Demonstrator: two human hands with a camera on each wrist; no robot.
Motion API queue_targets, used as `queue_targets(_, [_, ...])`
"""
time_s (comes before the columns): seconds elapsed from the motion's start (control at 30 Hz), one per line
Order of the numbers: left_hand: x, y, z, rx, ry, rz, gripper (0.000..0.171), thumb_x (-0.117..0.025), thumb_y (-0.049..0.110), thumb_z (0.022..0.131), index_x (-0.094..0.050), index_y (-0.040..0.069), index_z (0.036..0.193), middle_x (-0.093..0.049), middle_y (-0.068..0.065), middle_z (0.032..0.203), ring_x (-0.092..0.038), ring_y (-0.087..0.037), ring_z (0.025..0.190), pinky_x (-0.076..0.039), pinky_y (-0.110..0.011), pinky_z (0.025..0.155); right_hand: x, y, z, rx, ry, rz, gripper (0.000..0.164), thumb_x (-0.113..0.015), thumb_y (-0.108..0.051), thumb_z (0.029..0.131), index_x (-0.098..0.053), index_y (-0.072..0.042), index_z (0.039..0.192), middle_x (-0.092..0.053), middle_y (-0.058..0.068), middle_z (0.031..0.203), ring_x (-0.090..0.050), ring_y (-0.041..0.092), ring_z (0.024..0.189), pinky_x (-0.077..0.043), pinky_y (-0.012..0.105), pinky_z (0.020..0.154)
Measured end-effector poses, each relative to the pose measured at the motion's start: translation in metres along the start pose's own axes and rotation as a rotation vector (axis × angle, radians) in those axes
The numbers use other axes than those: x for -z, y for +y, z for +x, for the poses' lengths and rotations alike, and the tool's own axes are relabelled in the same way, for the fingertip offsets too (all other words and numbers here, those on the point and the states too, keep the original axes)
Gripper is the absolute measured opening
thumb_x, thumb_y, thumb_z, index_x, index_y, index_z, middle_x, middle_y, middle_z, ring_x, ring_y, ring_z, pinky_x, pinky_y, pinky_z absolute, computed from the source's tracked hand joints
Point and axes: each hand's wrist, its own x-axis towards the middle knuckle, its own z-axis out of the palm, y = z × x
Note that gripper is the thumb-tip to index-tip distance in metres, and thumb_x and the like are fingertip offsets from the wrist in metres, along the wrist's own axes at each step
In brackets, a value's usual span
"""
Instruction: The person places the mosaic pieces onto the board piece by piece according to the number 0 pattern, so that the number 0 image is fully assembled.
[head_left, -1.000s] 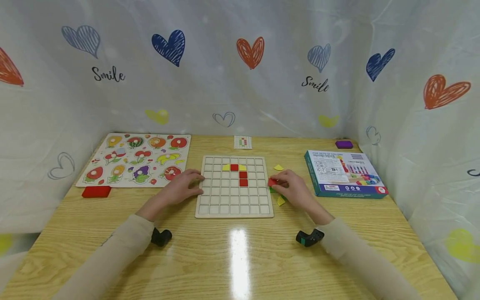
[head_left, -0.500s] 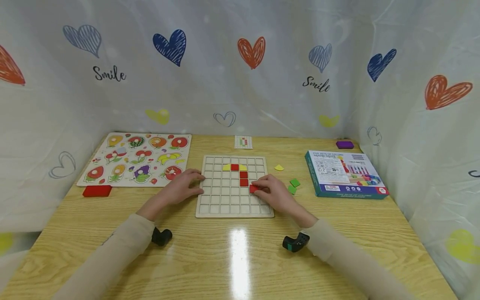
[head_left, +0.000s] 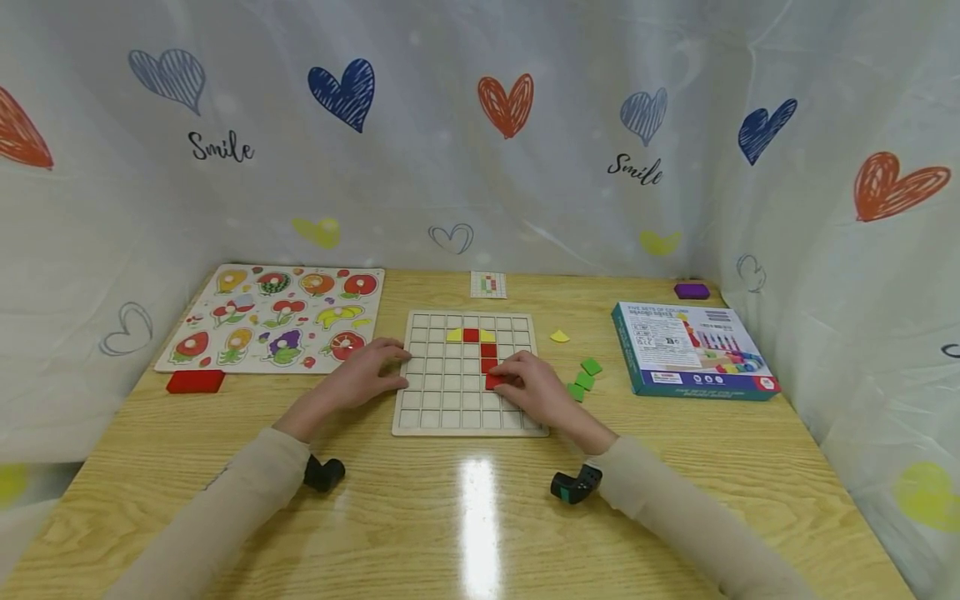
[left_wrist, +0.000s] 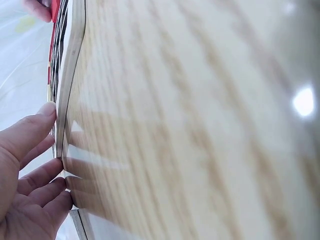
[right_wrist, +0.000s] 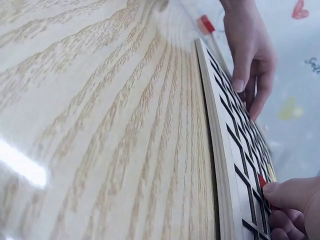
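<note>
A: What has changed over the last second?

B: The right hand (head_left: 534, 387), mostly. It was beside the board, just off its right edge; now it is over the pale wooden grid board (head_left: 457, 432), mid-tabletop (head_left: 375, 517). The thin red square tile (head_left: 492, 382) it carried is at the cell just below two laid red square tiles (head_left: 489, 365).

A: Has it let go?

B: No, thumb and fingertips pinch it. I can't tell whether it sits flat, since the fingers cover part of it.

A: And the left hand (head_left: 367, 368)?

B: Same spot, fingers relaxed and touching the board's left edge, nothing picked up. I'd judge it is steadying the board.

A: So what does the change amount to?

B: In my judgement, a third red is nearly seated, lengthening that column toward the tabletop's near edge.

A: Anything else?

B: With the right hand moved over, three small green square tiles (head_left: 584, 381) show between the board and the flat printed cardboard box (head_left: 693, 350) toward the tabletop's right edge. A yellow quarter-round piece (head_left: 559, 337) lies near the board's far right corner. The small printed grid card (head_left: 488, 285) is by the tabletop's far edge.
</note>
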Motion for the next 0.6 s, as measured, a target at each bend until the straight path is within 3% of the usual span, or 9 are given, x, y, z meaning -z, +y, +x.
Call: queue_targets(0.6, [-0.0007, -0.0008, 0.0003, 0.011, 0.003, 0.001, 0.046, -0.071, 0.024, 0.092, -0.061, 0.002, 0.13, -0.045, -0.022, 0.142, -0.044, -0.038, 0.131, -0.038, -0.053, 0.106, -0.0045, 0.0017, 0.0026, -0.013, -0.002, -0.006, 0.022, -0.068, -0.012, 0.092, -0.073, -0.008, 0.113, -0.059, 0.002, 0.1, -0.055, 0.012, 0.085, -0.049, 0.028, 0.075])
